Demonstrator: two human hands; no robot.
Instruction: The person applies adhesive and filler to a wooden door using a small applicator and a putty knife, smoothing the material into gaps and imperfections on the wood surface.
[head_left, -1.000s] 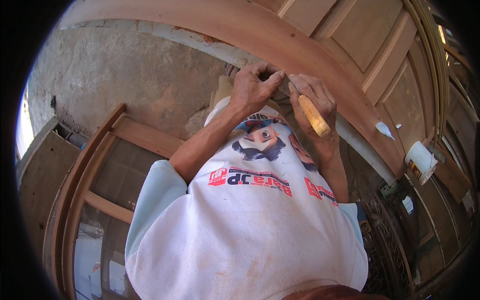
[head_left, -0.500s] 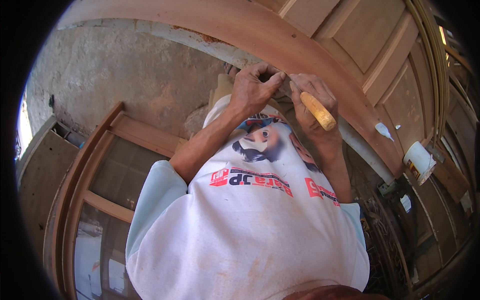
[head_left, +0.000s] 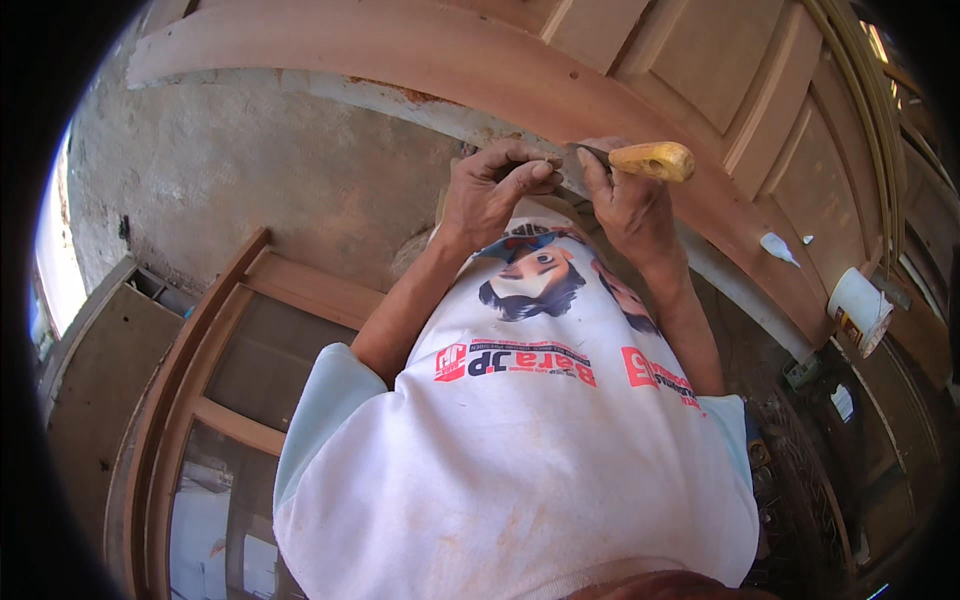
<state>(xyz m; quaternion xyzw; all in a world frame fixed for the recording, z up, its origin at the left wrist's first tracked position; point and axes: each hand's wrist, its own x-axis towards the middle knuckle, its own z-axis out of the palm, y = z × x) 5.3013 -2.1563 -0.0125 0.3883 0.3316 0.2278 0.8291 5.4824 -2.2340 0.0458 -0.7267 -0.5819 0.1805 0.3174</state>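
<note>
Yellow-handled tool, head view: its thick handle continues leftward into a narrow, dark blade. Judged by its build, it should be light and stiff — the handle probably smooth yet easy to keep hold of, the blade liable to cut or prick — so the sound place for the fingers is the handle, close to the blade. The right hand is clamped on the tool, its thumb near the blade, its other fingers largely hidden. The handle lies across the top of this grip, its butt projecting to the right. The blade points toward the left hand, whose thumb and fingertips are drawn together near it; whether anything is pinched there cannot be told.
</note>
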